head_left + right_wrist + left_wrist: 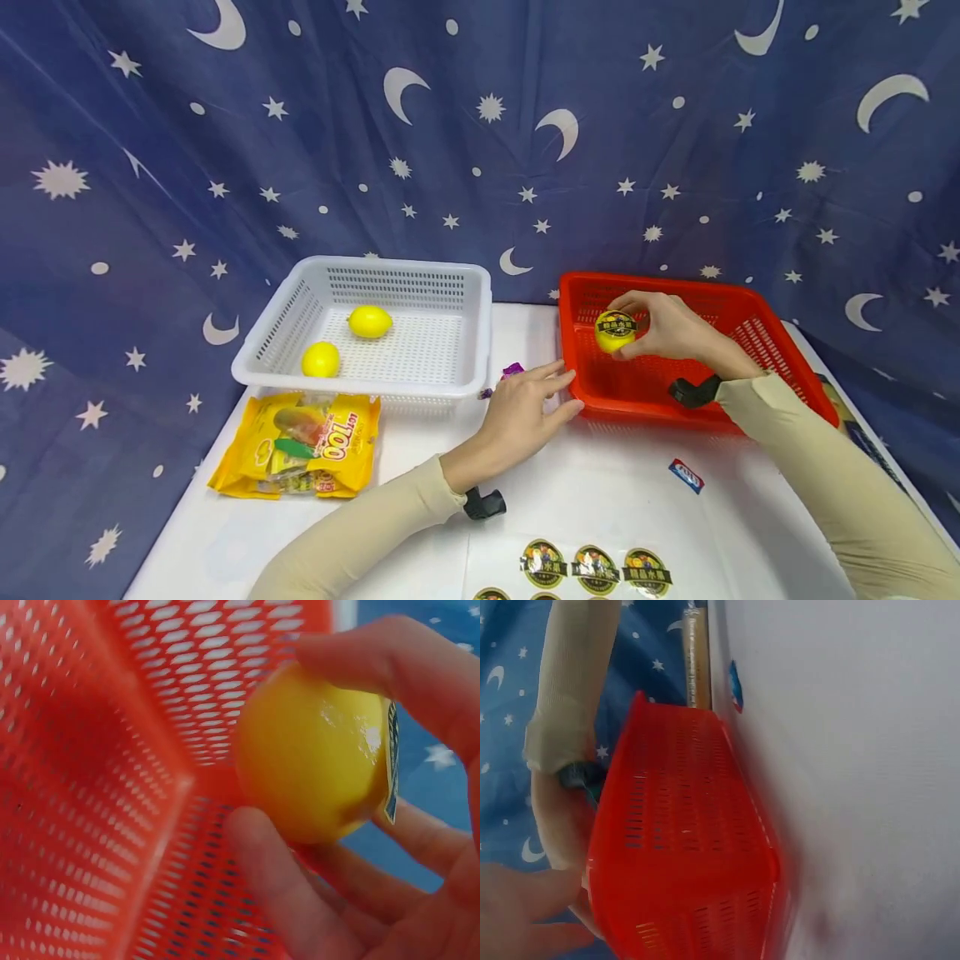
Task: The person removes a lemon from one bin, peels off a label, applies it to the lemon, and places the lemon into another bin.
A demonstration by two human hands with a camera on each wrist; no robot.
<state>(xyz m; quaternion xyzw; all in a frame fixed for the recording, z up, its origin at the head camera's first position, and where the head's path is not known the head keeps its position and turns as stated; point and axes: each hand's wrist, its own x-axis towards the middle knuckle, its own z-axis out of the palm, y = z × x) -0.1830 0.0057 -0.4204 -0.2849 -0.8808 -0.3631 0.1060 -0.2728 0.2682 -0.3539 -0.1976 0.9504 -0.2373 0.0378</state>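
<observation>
R hand (671, 327) pinches stickered lemon (615, 331) just above red basket (780, 354), L hand (525, 408) lies flat w/ fingers straight, touching basket's near-left corner

Rt hand (390, 847) pinching stickered yellow lemon (315, 754), fingers curled round it, over red basket (90, 787)

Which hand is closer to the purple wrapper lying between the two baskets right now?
Left. The left hand rests on the table just below and right of the purple wrapper, fingertips at the red basket. The right hand holds a stickered lemon over that basket, farther off.
</observation>
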